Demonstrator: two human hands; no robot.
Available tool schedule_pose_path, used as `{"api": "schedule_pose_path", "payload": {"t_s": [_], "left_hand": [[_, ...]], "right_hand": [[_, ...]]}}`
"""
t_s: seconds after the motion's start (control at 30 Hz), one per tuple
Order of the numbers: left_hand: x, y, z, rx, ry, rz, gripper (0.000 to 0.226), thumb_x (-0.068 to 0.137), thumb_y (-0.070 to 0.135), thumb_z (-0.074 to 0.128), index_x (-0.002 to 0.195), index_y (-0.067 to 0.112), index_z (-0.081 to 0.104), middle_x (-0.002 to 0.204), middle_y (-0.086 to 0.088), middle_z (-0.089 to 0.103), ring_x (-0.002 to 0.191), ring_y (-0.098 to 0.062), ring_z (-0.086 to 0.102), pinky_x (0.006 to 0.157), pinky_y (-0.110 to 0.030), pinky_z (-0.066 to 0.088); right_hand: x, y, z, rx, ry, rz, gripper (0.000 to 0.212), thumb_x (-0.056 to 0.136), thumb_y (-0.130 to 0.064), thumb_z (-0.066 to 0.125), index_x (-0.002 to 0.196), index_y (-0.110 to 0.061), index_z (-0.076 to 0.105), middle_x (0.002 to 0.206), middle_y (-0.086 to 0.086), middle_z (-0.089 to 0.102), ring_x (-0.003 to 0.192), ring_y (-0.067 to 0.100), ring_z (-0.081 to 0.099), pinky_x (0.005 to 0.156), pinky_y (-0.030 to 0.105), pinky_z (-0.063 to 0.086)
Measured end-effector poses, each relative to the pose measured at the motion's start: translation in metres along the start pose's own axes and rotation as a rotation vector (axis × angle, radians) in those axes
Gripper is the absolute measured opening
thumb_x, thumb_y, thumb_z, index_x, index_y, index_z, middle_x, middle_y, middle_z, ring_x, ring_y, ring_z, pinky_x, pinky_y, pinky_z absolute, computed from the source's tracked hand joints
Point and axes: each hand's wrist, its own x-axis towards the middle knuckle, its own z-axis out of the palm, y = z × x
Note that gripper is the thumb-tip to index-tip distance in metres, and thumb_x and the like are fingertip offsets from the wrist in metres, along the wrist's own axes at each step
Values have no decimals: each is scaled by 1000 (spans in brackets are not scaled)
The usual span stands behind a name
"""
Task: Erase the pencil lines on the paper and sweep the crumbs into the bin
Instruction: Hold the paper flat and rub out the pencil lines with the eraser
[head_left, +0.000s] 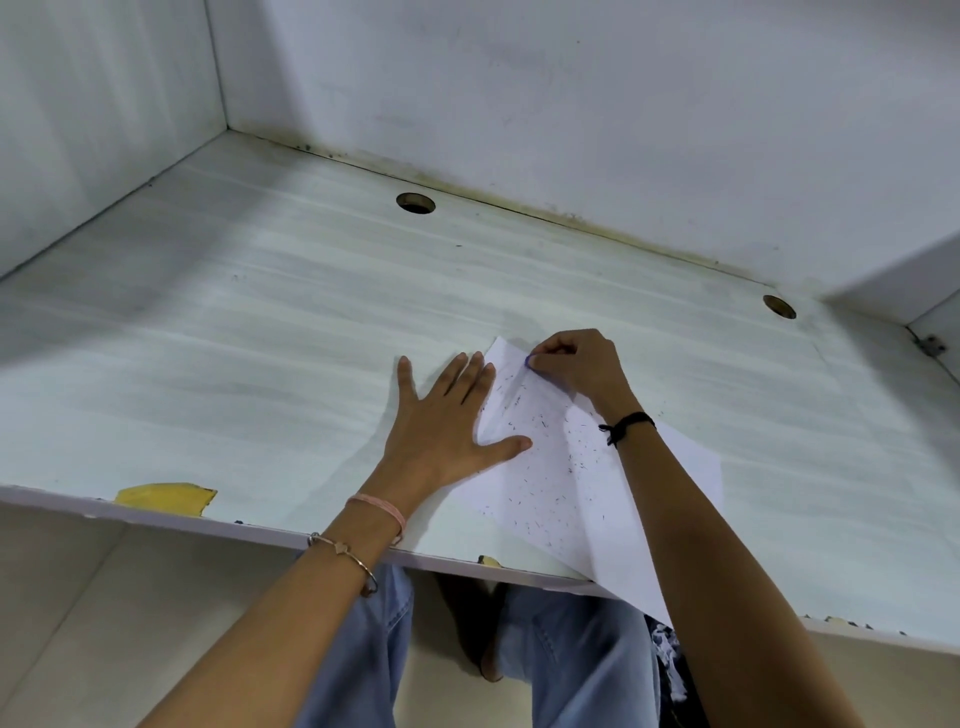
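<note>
Now, right hand: curled, its thumb and fingers pinching a small bluish eraser at the far corner of the paper; the eraser's tip touches the sheet.
Left hand: spread flat with straight fingers, gripping nothing. The thumb presses on the sheet's left edge and the outer fingers lie on the desk.
Eraser: mostly hidden in the pinch. It is probably rubbery and grippy, so it would drag the sheet as it rubs, and it is best held low, near the working tip.
Paper: a single white sheet lying askew on the desk, its near corner overhanging the front edge above the person's lap. It looks thin, light and floppy, with a fold by the left thumb. It is likely to buckle or tear unless pinned close to the stroke.
Where to hold: flat pressure just beside the rubbed spot. For carrying, take two opposite edges and keep the sheet slightly troughed.
Crumbs: dark flecks scattered over the sheet's middle. They are near weightless and apt to scatter at any tilt.
Pencil lines: too faint to tell.
Bin: not in view.
</note>
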Motion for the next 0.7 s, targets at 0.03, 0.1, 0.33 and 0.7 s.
{"api": "schedule_pose_path", "payload": {"t_s": [0.03, 0.1, 0.33, 0.7], "left_hand": [[0, 0, -1, 1, -2, -1, 102, 75, 87, 14, 155, 25, -2, 162, 7, -9, 147, -6, -14, 109, -65, -16], [1, 0, -1, 10, -5, -3, 101, 76, 87, 15, 155, 26, -3, 162, 7, -9, 147, -6, -14, 110, -65, -16], [0, -1, -2, 1, -21, -5, 101, 78, 86, 18, 155, 24, -2, 162, 7, -10, 147, -5, -14, 110, -65, -16], [-3, -8, -16, -402, 62, -11, 47, 104, 21, 30, 150, 14, 27, 158, 1, 27, 146, -7, 17, 117, -43, -12]], "right_hand": [[-5, -2, -1, 8, -69, -13, 9, 76, -14, 77, 83, -9, 77, 82, 3, 74, 74, 10, 65, 67, 16, 49], [-15, -3, 1, 28, -214, -36, 8, 75, -16, 78, 82, -12, 77, 83, 6, 75, 78, 11, 68, 70, 14, 51], [5, 6, 8, -1, 76, -6, 9, 76, -9, 76, 85, -6, 76, 83, 5, 71, 65, 4, 59, 55, 1, 43], [-57, 16, 34, 252, 64, -184, 3, 86, -18, 69, 87, -15, 70, 90, 0, 70, 76, 15, 57, 68, 20, 45]]}}
